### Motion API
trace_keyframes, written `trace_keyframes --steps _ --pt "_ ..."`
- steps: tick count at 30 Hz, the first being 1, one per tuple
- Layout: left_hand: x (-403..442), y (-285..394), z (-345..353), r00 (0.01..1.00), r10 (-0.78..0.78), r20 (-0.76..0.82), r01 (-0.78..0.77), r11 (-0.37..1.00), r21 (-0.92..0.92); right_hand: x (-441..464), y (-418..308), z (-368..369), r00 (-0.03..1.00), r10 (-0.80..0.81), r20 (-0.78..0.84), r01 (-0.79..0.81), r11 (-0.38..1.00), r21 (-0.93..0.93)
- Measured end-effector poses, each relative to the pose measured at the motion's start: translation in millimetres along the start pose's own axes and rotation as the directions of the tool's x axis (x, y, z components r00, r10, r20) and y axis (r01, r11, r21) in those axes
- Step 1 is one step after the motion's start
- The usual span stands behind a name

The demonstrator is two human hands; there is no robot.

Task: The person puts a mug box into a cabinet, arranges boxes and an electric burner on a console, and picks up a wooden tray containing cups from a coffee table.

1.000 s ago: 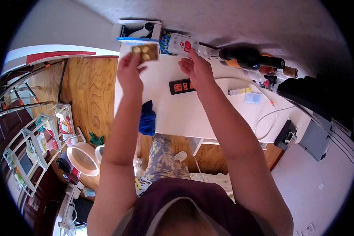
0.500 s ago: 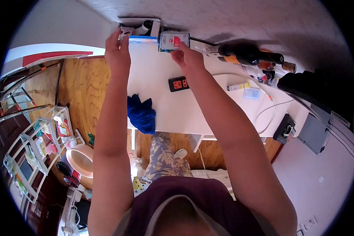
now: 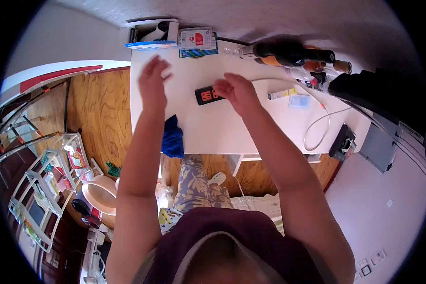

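My left hand (image 3: 154, 80) hangs over the far left part of the white table (image 3: 194, 132) with its fingers apart and nothing in them. Just beyond it stands an open box (image 3: 151, 46) with a blue and white front, holding dark and white items. Beside that box, a clear-and-white packet with a red label (image 3: 196, 39) rests on a blue-green patterned pack (image 3: 199, 52). My right hand (image 3: 239, 92) is empty, fingers loosely bent and apart, at the right end of a black power strip (image 3: 207, 95) with orange sockets. A blue cloth (image 3: 173, 139) lies near the front edge, partly behind my left forearm.
Several bottles (image 3: 288, 53) lie along the wall at the back right. A yellow-and-white small box (image 3: 282, 93), a light blue packet (image 3: 299, 101) and a white cable (image 3: 329, 123) are on the right side. A white shelf rack (image 3: 45, 189) and a round tub (image 3: 99, 195) stand on the left.
Both hands have drawn back toward me from the box and the labelled packet, which stay at the back. My left hand has let go at the box; my right hand has left the packet.
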State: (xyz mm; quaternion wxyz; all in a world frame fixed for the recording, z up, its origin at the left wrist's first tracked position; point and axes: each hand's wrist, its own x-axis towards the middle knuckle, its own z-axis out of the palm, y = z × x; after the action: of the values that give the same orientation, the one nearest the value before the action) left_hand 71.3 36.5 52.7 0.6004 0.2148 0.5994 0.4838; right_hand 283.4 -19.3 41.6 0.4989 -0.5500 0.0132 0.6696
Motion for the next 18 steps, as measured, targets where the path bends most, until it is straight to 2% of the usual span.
trace_keyframes --steps 2,3,4,7,11,13,15,17,18 --pt "-2.1 -27.8 9.0 0.926 -0.335 0.175 0.365 0.913 -0.182 -16.8 13.5 -34.8 0.992 0.123 0.013 -0.121 0.984 -0.132" --pt "1.9 -42.2 16.0 0.901 -0.387 0.194 0.427 0.871 -0.245 -29.0 22.7 -47.4 0.988 0.151 -0.036 -0.155 0.979 -0.134" --pt "10.4 -50.5 22.9 0.902 -0.38 0.206 0.427 0.856 -0.292 -41.9 31.8 -59.8 0.981 0.176 -0.085 -0.186 0.973 -0.133" --pt "29.2 -48.4 45.8 0.896 -0.368 0.25 0.438 0.826 -0.354 -74.2 49.0 -89.7 0.947 0.305 -0.099 -0.319 0.928 -0.191" --pt "44.6 -38.5 62.2 0.892 -0.356 0.28 0.447 0.792 -0.416 -106.2 54.5 -115.6 0.936 0.33 -0.121 -0.348 0.915 -0.205" --pt "55.1 -46.8 62.0 0.891 -0.405 0.206 0.455 0.798 -0.395 -121.9 51.6 -135.2 0.951 0.298 -0.082 -0.308 0.935 -0.178" --pt "62.0 -58.2 59.9 0.863 -0.377 0.338 0.491 0.785 -0.377 -138.1 41.8 -147.7 0.954 0.267 -0.133 -0.287 0.943 -0.167" --pt "72.0 -68.2 59.9 0.849 -0.382 0.365 0.501 0.803 -0.324 -159.4 32.8 -164.8 0.953 0.247 -0.178 -0.276 0.948 -0.161" --pt "66.8 -60.7 64.7 0.849 -0.441 0.29 0.513 0.821 -0.25 -169.7 29.9 -174.3 0.946 0.245 -0.213 -0.282 0.945 -0.163"
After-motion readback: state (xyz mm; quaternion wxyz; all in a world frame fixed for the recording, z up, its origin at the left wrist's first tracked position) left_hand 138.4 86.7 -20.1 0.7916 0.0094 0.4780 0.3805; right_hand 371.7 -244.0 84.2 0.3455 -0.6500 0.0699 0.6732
